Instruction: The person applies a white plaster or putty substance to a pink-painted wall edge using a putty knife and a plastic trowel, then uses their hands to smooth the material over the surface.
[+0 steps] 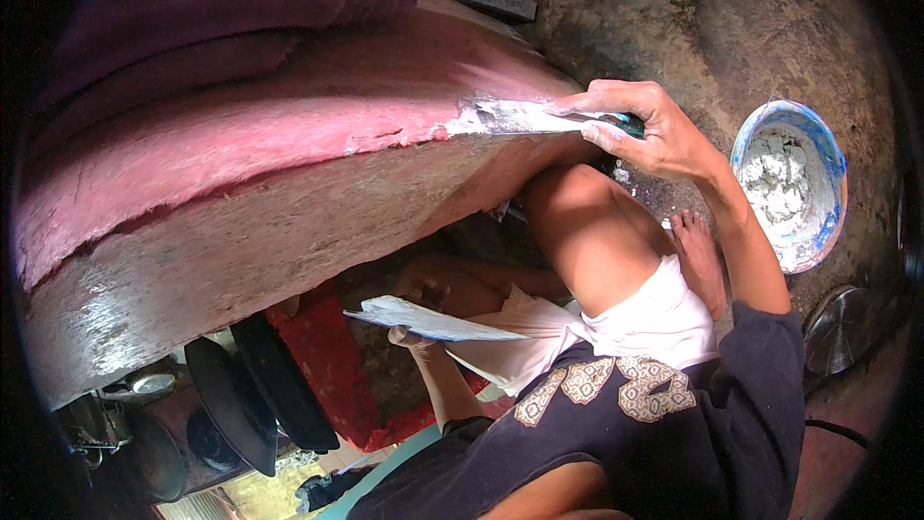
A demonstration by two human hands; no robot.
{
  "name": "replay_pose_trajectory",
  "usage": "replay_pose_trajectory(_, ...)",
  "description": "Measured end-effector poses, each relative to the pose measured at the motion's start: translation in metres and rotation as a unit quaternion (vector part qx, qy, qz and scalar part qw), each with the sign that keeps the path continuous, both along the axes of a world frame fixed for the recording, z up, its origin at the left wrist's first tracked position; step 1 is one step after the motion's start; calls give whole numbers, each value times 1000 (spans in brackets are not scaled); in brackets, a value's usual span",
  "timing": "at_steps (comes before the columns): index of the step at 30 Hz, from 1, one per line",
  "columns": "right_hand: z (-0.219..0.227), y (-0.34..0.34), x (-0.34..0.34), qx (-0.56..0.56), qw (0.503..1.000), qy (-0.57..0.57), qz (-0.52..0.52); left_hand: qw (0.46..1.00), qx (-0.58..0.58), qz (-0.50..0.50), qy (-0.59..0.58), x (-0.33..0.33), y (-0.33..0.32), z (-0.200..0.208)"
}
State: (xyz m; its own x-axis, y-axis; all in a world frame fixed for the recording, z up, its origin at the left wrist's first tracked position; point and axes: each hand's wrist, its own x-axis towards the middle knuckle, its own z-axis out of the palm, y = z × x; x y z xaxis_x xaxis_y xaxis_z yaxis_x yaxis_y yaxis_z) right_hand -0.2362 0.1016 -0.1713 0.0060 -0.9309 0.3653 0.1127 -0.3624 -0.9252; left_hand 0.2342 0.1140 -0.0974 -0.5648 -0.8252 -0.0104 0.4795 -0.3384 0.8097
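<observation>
My right hand [650, 130] is closed on a putty knife [582, 119], with a bit of green handle visible behind the fingers. Its pale blade lies against the edge of a pink ledge [318, 125], where a strip of white putty [500, 117] coats the corner. White smears mark the fingertips. Lower down, my left hand [412, 338] grips a flat board [433, 320] from beneath; whitish material covers its top, and the fingers are partly hidden. The ledge's grey front face [289, 197] is rough.
A blue-rimmed bucket [835, 159] holding lumpy white putty [773, 183] stands on the floor at the right. Purple cloth [231, 10] covers the ledge's far side. Dark pans [231, 404] and a red block [322, 366] sit beneath the ledge. A grey block [495, 0] lies behind.
</observation>
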Motion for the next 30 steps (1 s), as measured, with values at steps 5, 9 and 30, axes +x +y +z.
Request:
replay_pose_trajectory(5,-17,6,-2,27,999,28,1,1000,9,19,-8,1,2,0)
replay_pose_trajectory(9,-32,10,-2,65,998,26,3,998,52,29,22,0,4,0)
replay_pose_trajectory(30,-22,23,5,79,994,-65,-38,999,18,-8,-36,35,4,-12)
